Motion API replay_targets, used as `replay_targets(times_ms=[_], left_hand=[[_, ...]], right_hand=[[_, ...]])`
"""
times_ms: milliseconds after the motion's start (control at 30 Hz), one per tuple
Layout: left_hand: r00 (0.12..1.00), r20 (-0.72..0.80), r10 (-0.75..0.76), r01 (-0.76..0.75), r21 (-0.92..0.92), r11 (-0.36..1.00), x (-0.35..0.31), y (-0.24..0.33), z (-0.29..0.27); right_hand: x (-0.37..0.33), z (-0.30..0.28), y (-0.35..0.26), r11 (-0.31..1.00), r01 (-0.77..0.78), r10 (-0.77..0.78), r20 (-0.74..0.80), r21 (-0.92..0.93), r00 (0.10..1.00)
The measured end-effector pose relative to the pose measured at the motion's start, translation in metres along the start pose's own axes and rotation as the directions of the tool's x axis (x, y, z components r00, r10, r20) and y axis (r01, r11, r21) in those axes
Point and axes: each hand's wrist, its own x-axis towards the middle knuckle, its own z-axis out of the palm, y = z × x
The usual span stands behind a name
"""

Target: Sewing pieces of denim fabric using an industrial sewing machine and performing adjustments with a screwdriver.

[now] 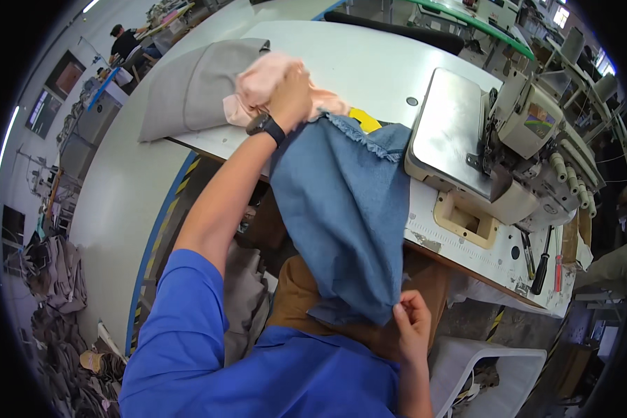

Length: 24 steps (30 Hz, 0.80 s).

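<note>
A blue denim piece (341, 195) with a frayed upper edge hangs from the table over my lap. My left hand (292, 96), with a dark watch on its wrist, is closed on a bunched pale pink cloth (261, 80) at the denim's upper left corner. Down by my lap, my right hand (412, 322) pinches the denim's lower right edge between thumb and fingers. A yellow piece (364, 120) shows behind the frayed edge. Folded grey fabric (198, 87) lies to the left, partly under the pink cloth.
An overlock sewing machine (529, 125) with a metal plate (449, 129) stands on the white table (341, 49) at right. A black-handled screwdriver (540, 272) and a red-handled tool (558, 272) lie near its edge. Below right stands a white bin (498, 366). A person (125, 45) sits far left.
</note>
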Motion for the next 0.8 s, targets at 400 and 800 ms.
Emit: replay_targets(times_ms=[400,800], left_hand=[[0.988,-0.137,-0.073,-0.049,-0.721,0.691,-0.019,0.115,-0.043],[0.879,0.068,0.472,-0.405,-0.416,0.814,0.005,0.218,-0.047]], right_hand=[[-0.005,-0.033,-0.005,0.715,-0.329,0.604,0.307,-0.617,0.736],[0.112,-0.017,-0.074,0.997,-0.002,0.004,-0.019,0.078,1.0]])
